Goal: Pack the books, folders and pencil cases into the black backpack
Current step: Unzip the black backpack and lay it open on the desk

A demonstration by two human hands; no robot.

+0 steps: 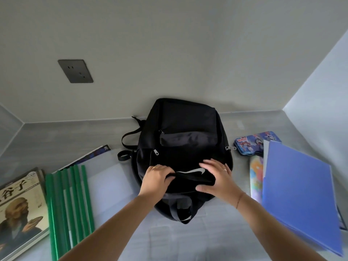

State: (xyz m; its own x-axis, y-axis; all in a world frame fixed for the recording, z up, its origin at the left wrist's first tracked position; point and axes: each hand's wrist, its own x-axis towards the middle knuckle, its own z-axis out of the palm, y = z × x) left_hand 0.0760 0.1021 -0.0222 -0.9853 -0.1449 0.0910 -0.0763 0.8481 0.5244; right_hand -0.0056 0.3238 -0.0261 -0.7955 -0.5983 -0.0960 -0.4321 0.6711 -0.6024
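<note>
A black backpack (186, 132) lies flat in the middle of the grey table, its top end toward me. My left hand (157, 178) grips the fabric by the white logo with curled fingers. My right hand (216, 176) rests over the same fold, thumb under it and fingers spread on top. A book with a bearded figure on its cover (20, 210) lies at the left beside clear folders with green spines (69, 204). A blue folder (299, 194) lies at the right, over a colourful pencil case (256, 176). A blue printed pencil tin (254, 143) sits behind it.
The table (188, 240) sits in a recess with grey walls at the back and both sides. A dark wall socket (75, 71) is on the back wall at the left. Another book (90, 156) lies partly under the green-spined folders.
</note>
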